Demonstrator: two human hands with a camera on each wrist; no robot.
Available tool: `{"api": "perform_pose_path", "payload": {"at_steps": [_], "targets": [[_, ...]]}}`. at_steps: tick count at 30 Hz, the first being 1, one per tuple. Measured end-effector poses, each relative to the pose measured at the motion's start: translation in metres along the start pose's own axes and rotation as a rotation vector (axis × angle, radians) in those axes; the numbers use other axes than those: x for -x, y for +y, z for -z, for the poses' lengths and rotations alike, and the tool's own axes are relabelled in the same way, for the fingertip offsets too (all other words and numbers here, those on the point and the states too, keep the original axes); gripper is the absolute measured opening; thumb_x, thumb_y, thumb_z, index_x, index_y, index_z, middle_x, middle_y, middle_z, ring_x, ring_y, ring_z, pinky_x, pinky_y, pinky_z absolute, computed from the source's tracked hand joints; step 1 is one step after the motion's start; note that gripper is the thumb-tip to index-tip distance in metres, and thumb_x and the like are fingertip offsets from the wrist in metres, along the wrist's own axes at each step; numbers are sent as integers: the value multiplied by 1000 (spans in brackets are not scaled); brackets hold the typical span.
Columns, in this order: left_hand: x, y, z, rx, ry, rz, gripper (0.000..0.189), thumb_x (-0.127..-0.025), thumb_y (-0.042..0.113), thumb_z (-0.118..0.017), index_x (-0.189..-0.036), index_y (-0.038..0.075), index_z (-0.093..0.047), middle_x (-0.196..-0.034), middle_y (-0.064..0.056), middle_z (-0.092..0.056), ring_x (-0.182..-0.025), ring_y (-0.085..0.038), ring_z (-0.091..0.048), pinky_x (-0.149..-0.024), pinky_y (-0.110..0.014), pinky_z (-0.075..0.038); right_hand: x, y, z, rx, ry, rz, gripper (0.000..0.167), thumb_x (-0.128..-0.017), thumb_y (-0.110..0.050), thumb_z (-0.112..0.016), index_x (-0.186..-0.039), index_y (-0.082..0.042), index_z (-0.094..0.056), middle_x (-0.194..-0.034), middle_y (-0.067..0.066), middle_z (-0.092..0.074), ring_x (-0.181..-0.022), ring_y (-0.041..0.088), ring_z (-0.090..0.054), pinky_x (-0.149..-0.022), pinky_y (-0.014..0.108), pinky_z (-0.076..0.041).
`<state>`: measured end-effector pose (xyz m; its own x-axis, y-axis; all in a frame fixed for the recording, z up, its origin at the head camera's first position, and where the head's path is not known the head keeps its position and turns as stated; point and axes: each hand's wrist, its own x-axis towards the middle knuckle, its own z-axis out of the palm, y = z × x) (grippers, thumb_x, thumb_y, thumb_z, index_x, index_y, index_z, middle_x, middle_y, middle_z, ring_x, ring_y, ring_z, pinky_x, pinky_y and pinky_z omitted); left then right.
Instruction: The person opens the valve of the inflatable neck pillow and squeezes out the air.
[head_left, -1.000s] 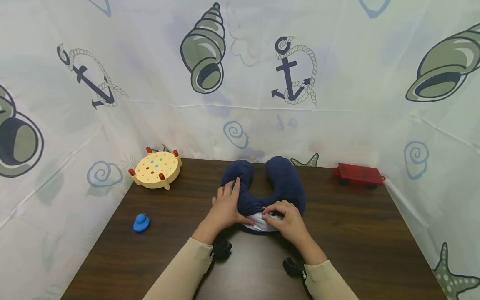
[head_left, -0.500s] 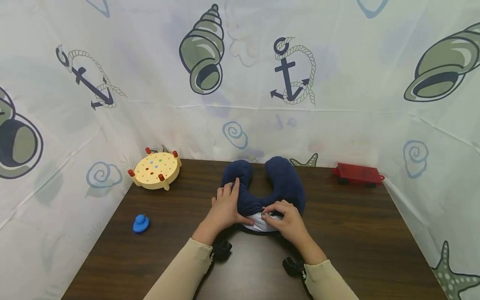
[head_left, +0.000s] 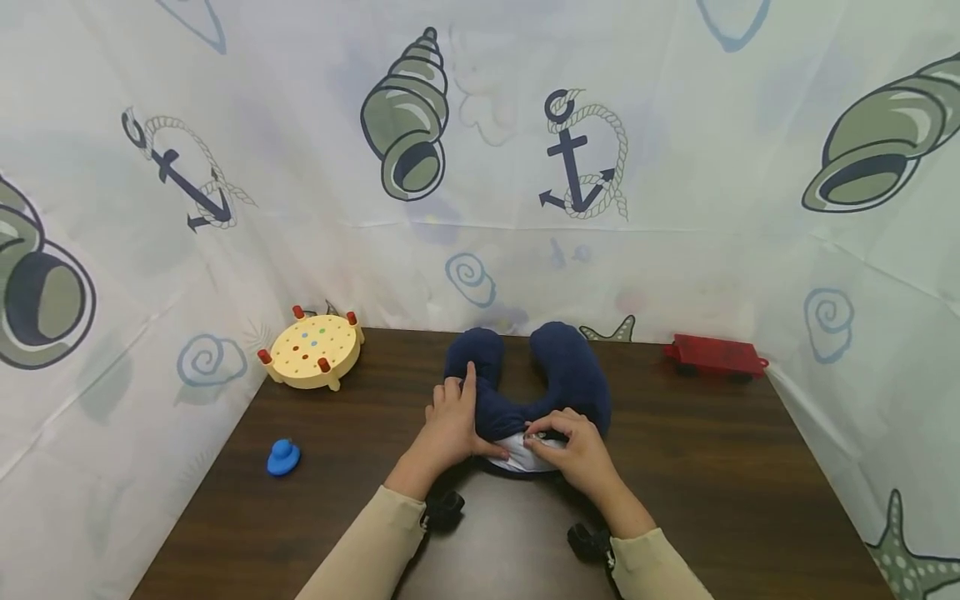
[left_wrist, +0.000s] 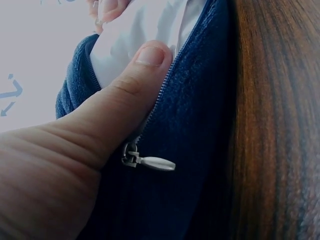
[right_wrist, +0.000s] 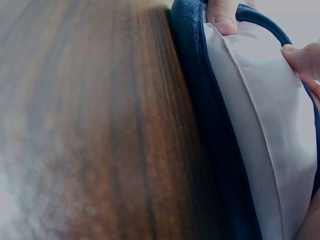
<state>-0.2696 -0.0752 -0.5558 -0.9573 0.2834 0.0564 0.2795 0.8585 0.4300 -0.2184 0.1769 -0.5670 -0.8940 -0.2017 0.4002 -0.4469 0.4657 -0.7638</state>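
A navy U-shaped neck pillow lies on the table, its ends pointing away. Along its near curve the zipper gapes and a white inner shows. My left hand rests on the left arm of the pillow with fingers spread, its thumb pressing the white inner beside the zipper teeth. Below that thumb, a silver zipper pull hangs over the navy cloth. My right hand pinches the edge of the pillow cover at the opening between thumb and fingers; the right wrist view has its thumb at that edge.
A yellow round toy with red-tipped legs stands at the back left. Closer on that side is a small blue toy. A red wagon stands at the back right. Patterned white cloth surrounds the table's back and sides.
The head view has tilted slightly, so everything sits a little lower in it. Both hands keep nearly the same places on the pillow.
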Motion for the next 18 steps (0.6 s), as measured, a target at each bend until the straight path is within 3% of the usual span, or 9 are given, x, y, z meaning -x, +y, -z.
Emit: {"api": "perform_pose_path", "payload": {"at_steps": [7,18], "targets": [[-2,0,-1,-15,11,-6,173,-52,80,-98,-177,14,3,-158,-24,-41,-138,-42,-39,-107,-64,-46,-1,1,1,-17,18,29,18,-85,-21,-96,-97,-30,-85,-102,-17,-82,-99,11,-67,-91,30,-50],[0,-1,-1,-17,-2,5,176,-51,79,-98,-176,15,8,-152,-21,-45,-131,-39,-41,-106,-63,-45,1,-2,0,-6,15,7,18,-85,-21,-96,-97,-31,-85,-102,-20,-81,-100,8,-66,-95,33,-48]]}}
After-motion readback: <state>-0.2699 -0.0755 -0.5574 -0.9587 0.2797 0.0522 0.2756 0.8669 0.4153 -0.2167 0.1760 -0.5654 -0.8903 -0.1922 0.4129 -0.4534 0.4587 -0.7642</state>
